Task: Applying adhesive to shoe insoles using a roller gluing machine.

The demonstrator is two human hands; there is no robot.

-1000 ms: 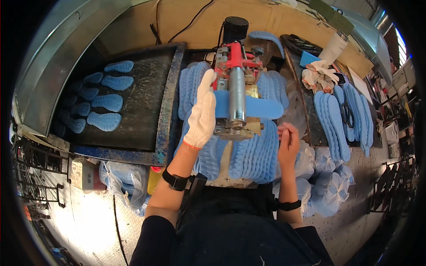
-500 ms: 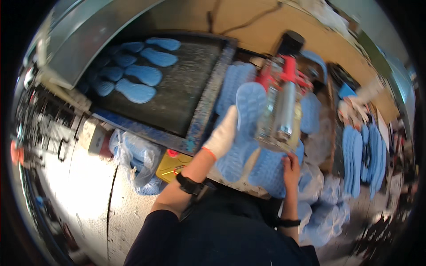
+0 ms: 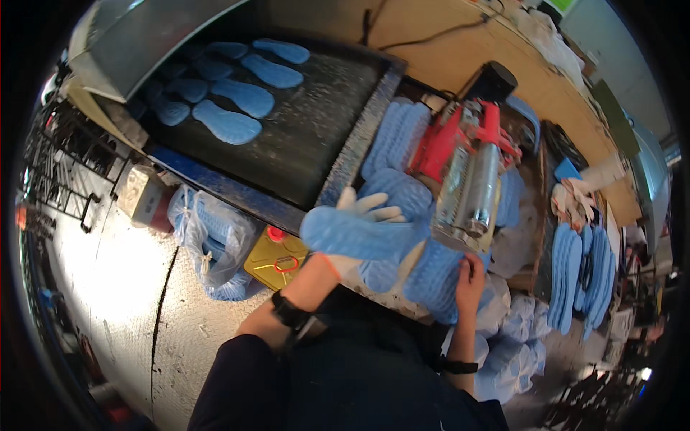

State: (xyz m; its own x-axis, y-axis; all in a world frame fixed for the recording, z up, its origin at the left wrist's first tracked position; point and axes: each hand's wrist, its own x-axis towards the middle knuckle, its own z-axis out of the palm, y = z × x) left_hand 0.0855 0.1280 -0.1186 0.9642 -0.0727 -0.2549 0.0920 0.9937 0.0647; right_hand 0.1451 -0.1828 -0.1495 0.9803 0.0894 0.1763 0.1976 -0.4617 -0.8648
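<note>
My left hand (image 3: 350,201), in a white glove with an orange cuff, holds a blue insole (image 3: 345,234) that lies crosswise over the palm. Gloved fingers stick out past its upper edge; the insole hides much of the hand. Close by on the right stands a red machine (image 3: 435,136) with two shiny metal rollers (image 3: 480,190). My right hand (image 3: 470,281) is bare and loosely bent, its fingers slightly apart just below the rollers' near end. Beside it lie stacked blue insoles (image 3: 436,273), and nothing shows in its fingers.
At the left, several blue insoles rest on a dark conveyor belt (image 3: 302,140) with a blue frame. A yellow can (image 3: 277,260) and a bag of insoles (image 3: 215,233) sit below it. More insoles (image 3: 564,276) and gloves (image 3: 571,201) lie at the right.
My left hand has swung the insole left and nearer to me, away from the rollers, and it now lies crosswise rather than upright. My right hand stays beside the rollers. The view has shifted slightly.
</note>
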